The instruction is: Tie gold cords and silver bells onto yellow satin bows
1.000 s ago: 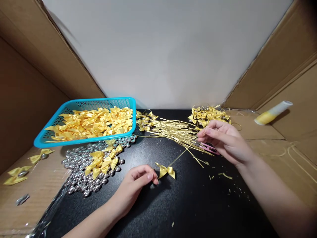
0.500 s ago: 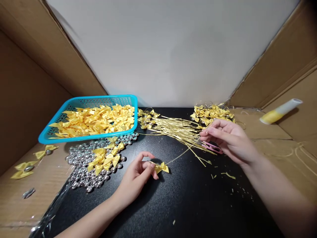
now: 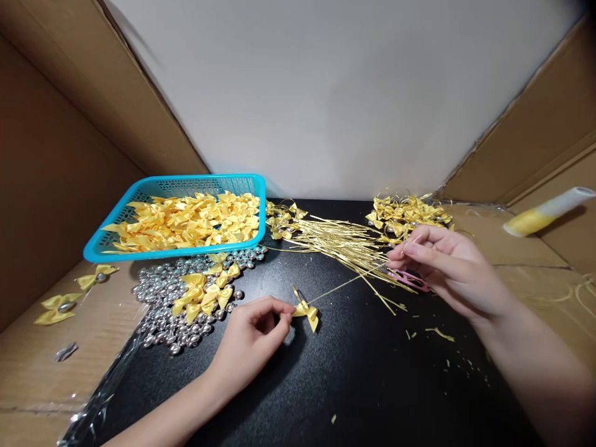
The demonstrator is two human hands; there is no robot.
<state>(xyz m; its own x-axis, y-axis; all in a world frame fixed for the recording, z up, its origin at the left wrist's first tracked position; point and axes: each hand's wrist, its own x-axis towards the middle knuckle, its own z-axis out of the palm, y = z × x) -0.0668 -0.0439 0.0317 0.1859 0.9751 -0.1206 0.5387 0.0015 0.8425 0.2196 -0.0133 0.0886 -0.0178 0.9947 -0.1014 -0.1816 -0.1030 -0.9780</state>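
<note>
Left hand (image 3: 254, 340) is pinching one side of a yellow bow (image 3: 309, 315) between thumb and index finger, bow sitting over the black table (image 3: 363, 379) between both hands; right hand (image 3: 444, 273) is gripping a thin gold cord (image 3: 347, 284) in its fingertips, cord running straight to the bow; silver beads (image 3: 165, 323) are lying left of the left hand, gold strips (image 3: 342, 242) beyond the cord
</note>
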